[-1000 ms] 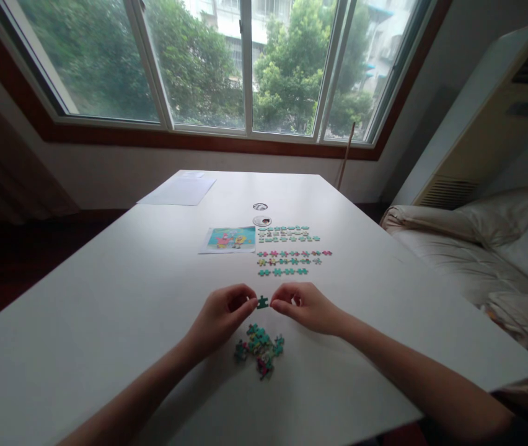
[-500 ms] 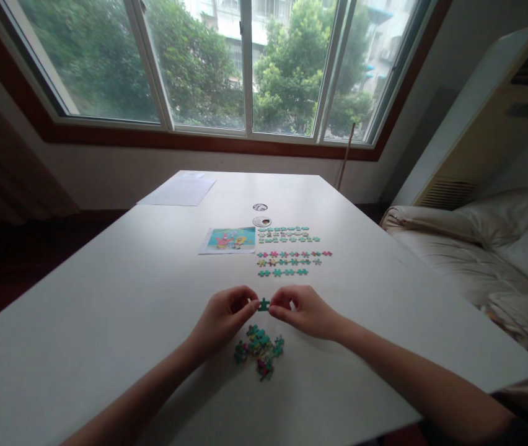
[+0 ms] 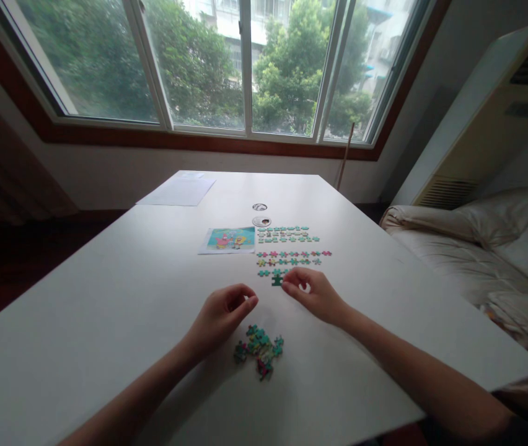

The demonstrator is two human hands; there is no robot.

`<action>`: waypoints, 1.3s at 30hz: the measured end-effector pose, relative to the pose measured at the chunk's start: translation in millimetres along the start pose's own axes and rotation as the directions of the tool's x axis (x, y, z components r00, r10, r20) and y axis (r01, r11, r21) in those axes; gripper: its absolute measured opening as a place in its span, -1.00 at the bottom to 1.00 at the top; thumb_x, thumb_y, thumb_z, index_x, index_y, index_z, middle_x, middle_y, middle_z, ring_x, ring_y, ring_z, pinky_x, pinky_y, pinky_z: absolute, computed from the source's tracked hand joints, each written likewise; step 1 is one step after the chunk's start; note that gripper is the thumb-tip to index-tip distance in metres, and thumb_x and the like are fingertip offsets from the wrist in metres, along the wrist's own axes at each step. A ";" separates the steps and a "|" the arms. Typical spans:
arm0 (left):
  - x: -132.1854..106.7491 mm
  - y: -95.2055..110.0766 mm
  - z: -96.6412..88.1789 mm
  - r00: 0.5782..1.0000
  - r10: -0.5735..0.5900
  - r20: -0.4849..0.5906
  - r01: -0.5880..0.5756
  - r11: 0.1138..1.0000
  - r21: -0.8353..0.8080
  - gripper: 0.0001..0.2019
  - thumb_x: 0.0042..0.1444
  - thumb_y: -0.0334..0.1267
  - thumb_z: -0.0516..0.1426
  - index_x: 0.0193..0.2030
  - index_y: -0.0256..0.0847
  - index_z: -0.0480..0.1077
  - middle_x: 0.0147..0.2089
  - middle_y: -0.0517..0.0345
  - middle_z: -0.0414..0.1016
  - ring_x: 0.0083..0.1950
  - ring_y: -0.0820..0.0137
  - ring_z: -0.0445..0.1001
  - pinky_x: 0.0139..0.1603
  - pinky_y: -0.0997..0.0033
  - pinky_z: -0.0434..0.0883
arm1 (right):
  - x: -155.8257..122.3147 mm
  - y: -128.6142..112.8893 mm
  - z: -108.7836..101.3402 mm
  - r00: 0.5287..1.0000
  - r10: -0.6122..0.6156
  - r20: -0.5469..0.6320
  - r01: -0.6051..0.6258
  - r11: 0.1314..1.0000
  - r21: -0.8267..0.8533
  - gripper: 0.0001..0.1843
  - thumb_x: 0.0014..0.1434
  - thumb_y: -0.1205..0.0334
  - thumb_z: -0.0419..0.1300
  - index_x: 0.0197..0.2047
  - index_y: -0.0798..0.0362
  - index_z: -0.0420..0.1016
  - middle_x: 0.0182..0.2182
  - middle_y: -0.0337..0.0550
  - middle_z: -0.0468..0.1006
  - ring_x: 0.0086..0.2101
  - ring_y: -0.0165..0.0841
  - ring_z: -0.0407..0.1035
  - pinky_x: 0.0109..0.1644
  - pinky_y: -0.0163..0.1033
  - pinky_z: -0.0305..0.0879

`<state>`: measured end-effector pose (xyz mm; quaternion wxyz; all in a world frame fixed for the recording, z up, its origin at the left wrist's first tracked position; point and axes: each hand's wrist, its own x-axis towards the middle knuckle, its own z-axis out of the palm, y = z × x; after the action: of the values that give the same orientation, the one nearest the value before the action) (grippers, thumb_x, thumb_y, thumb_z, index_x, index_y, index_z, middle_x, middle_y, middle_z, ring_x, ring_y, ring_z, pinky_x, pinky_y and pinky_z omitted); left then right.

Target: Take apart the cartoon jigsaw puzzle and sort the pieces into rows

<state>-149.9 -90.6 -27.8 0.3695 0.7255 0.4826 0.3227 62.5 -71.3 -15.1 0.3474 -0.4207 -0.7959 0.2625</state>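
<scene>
A green puzzle piece (image 3: pixel 276 280) is pinched at its right side between the thumb and fingertips of my right hand (image 3: pixel 315 294), just below the nearest row of laid-out pieces (image 3: pixel 264 273). My left hand (image 3: pixel 227 313) hovers lower and to the left, fingers curled toward the thumb with nothing seen between them. Close beneath it lies a loose pile of puzzle pieces (image 3: pixel 259 347), mostly green with some yellow and pink. Beyond my right hand, further rows of pieces (image 3: pixel 292 254) are spread out, the nearest row partly hidden by that hand.
Left of the rows lies a printed cartoon picture (image 3: pixel 230 240). Two round flat items (image 3: pixel 261 222) are behind it. Paper sheets (image 3: pixel 178 191) rest at the white table's (image 3: pixel 106 297) far left. A pale sofa (image 3: pixel 473 241) stands on the right, below a window.
My right hand has carried the green piece forward and right, toward the nearest row. My left hand has let go of it and stays about where it was.
</scene>
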 end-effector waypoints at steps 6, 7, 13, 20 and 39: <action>1.8 -2.1 -4.3 0.996 -0.058 -0.072 0.062 0.996 0.061 -0.74 0.03 -0.10 0.03 -0.46 -0.27 0.35 -0.65 0.33 0.14 -0.58 0.53 0.13 -0.57 0.56 0.09 | 9.1 23.4 -20.6 0.998 -0.021 -0.055 0.019 0.999 -0.045 -0.82 0.11 0.18 0.05 -0.41 0.11 0.34 -0.55 -0.27 0.34 -0.52 -0.50 0.18 -0.44 -0.39 0.10; 1.9 -2.1 -4.7 0.995 -0.064 -0.077 0.069 0.996 0.061 -0.74 0.03 -0.11 0.03 -0.46 -0.27 0.35 -0.65 0.33 0.14 -0.58 0.53 0.13 -0.57 0.56 0.09 | 9.4 25.4 -21.1 0.998 -0.020 -0.053 0.017 0.999 -0.046 -0.82 0.11 0.18 0.05 -0.40 0.11 0.34 -0.56 -0.27 0.34 -0.52 -0.51 0.18 -0.45 -0.40 0.10; 1.7 -2.4 -4.7 0.995 -0.060 -0.078 0.065 0.996 0.068 -0.74 0.03 -0.10 0.03 -0.46 -0.27 0.36 -0.65 0.34 0.12 -0.58 0.53 0.13 -0.56 0.55 0.08 | 8.2 24.6 -18.2 0.999 -0.028 -0.040 0.026 0.998 -0.050 -0.84 0.11 0.20 0.06 -0.40 0.12 0.35 -0.55 -0.28 0.34 -0.52 -0.51 0.18 -0.43 -0.40 0.11; 1.9 -1.7 -4.4 0.995 -0.071 -0.072 0.076 0.995 0.071 -0.73 0.03 -0.09 0.02 -0.45 -0.27 0.36 -0.64 0.33 0.13 -0.57 0.52 0.12 -0.55 0.55 0.08 | 8.4 24.4 -18.7 0.999 -0.042 -0.032 0.040 0.998 -0.048 -0.83 0.11 0.19 0.06 -0.40 0.11 0.35 -0.56 -0.27 0.35 -0.51 -0.50 0.19 -0.43 -0.39 0.11; 4.2 -7.7 -8.8 0.993 -0.088 -0.077 0.090 0.996 0.018 -0.73 0.02 -0.09 0.03 -0.46 -0.29 0.34 -0.66 0.34 0.08 -0.59 0.53 0.08 -0.57 0.54 0.04 | 98.4 150.2 -95.5 0.912 0.405 -0.060 -0.396 0.838 -0.376 -0.74 0.05 0.17 0.07 -0.39 0.18 0.48 -0.50 -0.14 0.50 -0.50 -0.45 0.32 -0.45 -0.40 0.15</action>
<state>-159.3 -82.7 -29.3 0.3570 0.6945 0.5317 0.3280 169.8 100.8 -29.7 0.1878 -0.6340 -0.7296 0.1746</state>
